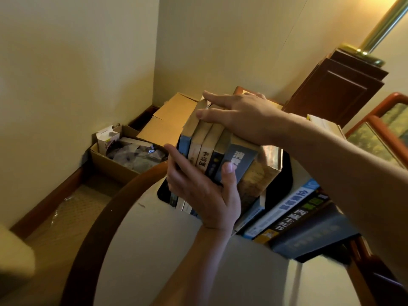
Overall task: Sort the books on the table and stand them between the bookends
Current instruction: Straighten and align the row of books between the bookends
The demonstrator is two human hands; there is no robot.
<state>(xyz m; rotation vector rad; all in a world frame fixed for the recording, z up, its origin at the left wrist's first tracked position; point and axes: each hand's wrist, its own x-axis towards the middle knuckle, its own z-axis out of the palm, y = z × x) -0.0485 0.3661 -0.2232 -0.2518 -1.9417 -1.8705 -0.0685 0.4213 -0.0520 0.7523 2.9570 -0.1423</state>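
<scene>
- Cream walls (pixel 77 62) meet in a corner behind the work area; a dark wooden baseboard runs along the floor below them.
- Desk (pixel 154 239): pale top with a curved brown wooden rim, filling the lower middle of the view.
- Dark wooden cabinet (pixel 335 89) stands against the wall at upper right, with a brass lamp pole (pixel 384 25) rising from its top.
- Cardboard box (pixel 123 160) sits on the floor at left, beyond the desk rim, open and filled with crumpled paper and small packaging. A flat sheet of cardboard (pixel 170 120) leans just behind it.
- Leaning books (pixel 293 215): several larger volumes lie tilted on the desk at right, spines facing the camera, just beside the upright group.
- Upright books (pixel 212 151): a block of about six paperbacks stands near the far edge of the desk, spines toward the camera, slightly tilted to the left.
- Black bookend (pixel 284 173) shows behind and to the right of the upright group; another dark plate is visible at the group's lower left. Contact with the books cannot be confirmed.
- Right hand (pixel 242 115): laid flat on the top edges of the upright books, fingers extended; the grip is open and pressing down, not closed on anything.
- Left hand (pixel 203 191): grip closed around the lower part of the upright books, fingers on the left side, thumb across the spines.
</scene>
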